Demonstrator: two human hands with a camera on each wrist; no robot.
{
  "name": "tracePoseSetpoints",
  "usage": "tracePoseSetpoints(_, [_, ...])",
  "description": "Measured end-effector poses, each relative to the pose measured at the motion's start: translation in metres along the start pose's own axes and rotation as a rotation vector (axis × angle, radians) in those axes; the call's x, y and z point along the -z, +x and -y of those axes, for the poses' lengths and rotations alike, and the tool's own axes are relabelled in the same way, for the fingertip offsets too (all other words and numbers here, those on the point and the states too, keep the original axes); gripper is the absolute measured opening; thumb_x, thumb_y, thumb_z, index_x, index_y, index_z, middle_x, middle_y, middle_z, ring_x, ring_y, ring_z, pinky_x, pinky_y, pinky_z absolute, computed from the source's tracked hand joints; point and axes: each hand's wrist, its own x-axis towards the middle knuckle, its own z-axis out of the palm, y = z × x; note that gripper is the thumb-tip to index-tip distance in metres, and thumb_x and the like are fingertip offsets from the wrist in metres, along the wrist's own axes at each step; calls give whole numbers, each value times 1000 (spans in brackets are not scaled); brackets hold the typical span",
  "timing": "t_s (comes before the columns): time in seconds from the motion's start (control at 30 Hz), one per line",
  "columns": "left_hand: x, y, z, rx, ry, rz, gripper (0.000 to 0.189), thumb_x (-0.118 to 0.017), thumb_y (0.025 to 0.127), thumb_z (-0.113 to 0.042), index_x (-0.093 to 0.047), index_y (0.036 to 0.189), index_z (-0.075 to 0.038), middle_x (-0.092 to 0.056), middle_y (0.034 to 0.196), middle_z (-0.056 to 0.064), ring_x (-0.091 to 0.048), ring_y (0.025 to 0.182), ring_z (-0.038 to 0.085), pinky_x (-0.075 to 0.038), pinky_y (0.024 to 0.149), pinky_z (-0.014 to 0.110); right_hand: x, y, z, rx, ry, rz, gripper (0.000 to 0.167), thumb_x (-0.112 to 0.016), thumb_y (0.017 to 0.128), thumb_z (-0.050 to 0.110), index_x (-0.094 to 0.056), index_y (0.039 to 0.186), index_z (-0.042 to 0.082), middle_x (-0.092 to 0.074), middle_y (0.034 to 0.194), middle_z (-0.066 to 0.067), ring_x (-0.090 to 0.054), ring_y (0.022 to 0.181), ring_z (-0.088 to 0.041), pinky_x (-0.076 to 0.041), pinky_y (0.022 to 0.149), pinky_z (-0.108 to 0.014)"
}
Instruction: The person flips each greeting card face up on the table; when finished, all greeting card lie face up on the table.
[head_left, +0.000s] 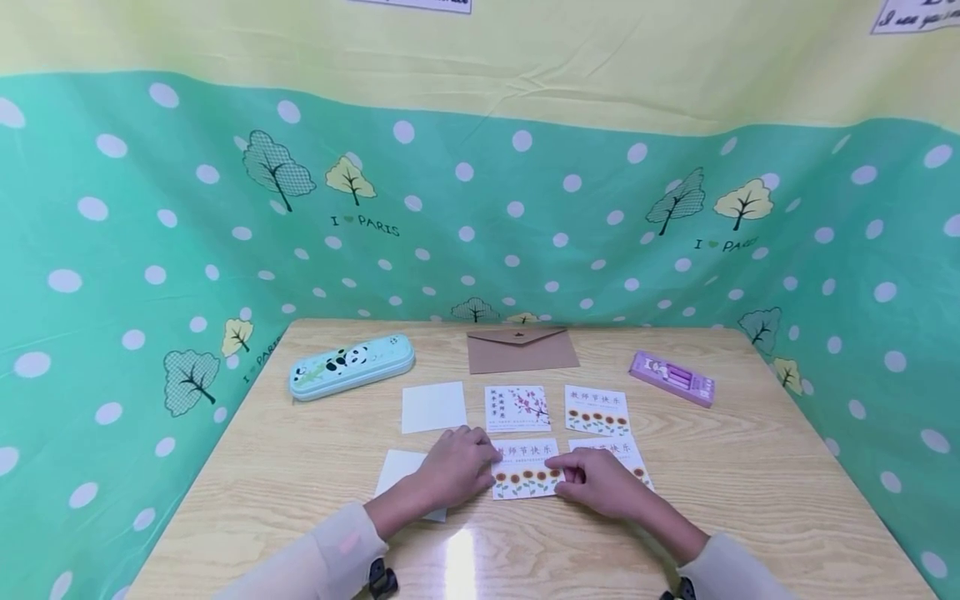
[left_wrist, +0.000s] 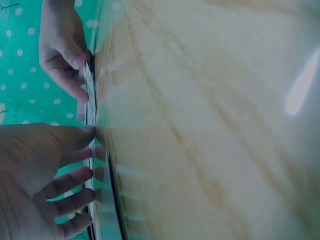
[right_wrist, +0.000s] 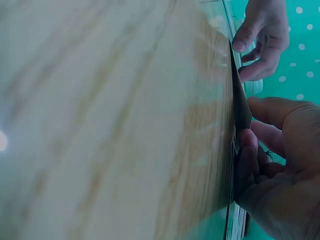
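Observation:
A white card printed with sunflowers and Chinese characters (head_left: 527, 479) lies in the front middle of the table, between both hands. My left hand (head_left: 459, 465) touches its left edge with extended, spread fingers, as the left wrist view also shows. At the card's right edge my right hand (head_left: 600, 482) pinches it between thumb and finger; in the right wrist view that edge of the card (right_wrist: 241, 102) is tilted up off the table. Partly under my left forearm is a blank white card (head_left: 396, 473). Another sunflower card (head_left: 628, 454) is partly covered by my right hand.
Behind lie a blank card (head_left: 433, 408), a plum-blossom card (head_left: 517, 408) and a third sunflower card (head_left: 596, 404). Farther back are a panda pencil case (head_left: 352, 367), a brown envelope (head_left: 522, 354) and a purple stationery box (head_left: 672, 379). Polka-dot cloth surrounds the wooden table (head_left: 780, 483).

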Motion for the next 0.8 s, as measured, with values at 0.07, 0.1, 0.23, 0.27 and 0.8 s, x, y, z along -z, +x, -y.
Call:
tracePoseSetpoints(0.07, [1, 1, 0, 2, 1, -3, 32, -77, 87, -34, -76, 117, -22, -69, 113, -2, -60, 100, 16, -47, 84, 31, 0, 0, 2, -3, -9, -9, 40, -78, 88, 17, -72, 125, 7, -55, 74, 11, -46, 63, 2, -46, 59, -19])
tracePoseSetpoints(0.1, [1, 1, 0, 3, 2, -4, 32, -77, 87, -35, -76, 117, -22, -69, 113, -2, -60, 100, 16, -47, 84, 31, 0, 0, 3, -4, -13, -13, 39, -78, 87, 16, -72, 125, 6, -54, 75, 11, -46, 64, 2, -46, 60, -19])
tracePoseSetpoints(0.23, [0, 2, 0, 12, 3, 4, 33, -78, 87, -36, -76, 116, -21, -68, 113, -2, -59, 99, 15, -46, 84, 31, -1, 0, 5, -4, -36, -39, 38, -78, 86, 15, -73, 123, 6, -52, 77, 9, -46, 67, 1, -46, 62, -19])
tracePoseSetpoints(0.27, [0, 2, 0, 14, 4, 8, 33, -78, 87, -36, -76, 116, -22, -68, 113, -2, -59, 99, 15, -46, 83, 31, -1, 0, 5, -4, -40, -43, 38, -78, 86, 15, -73, 123, 6, -51, 77, 9, -46, 67, 1, -46, 62, -19])
tracePoseSetpoints(0.8, [3, 6, -3, 28, 14, 51, 34, -78, 87, -35, -76, 118, -23, -69, 115, -2, -58, 99, 15, -46, 84, 32, 2, 3, 7, -25, -40, -58, 34, -76, 89, 17, -73, 121, 5, -54, 79, 7, -48, 69, -2, -47, 62, -19])
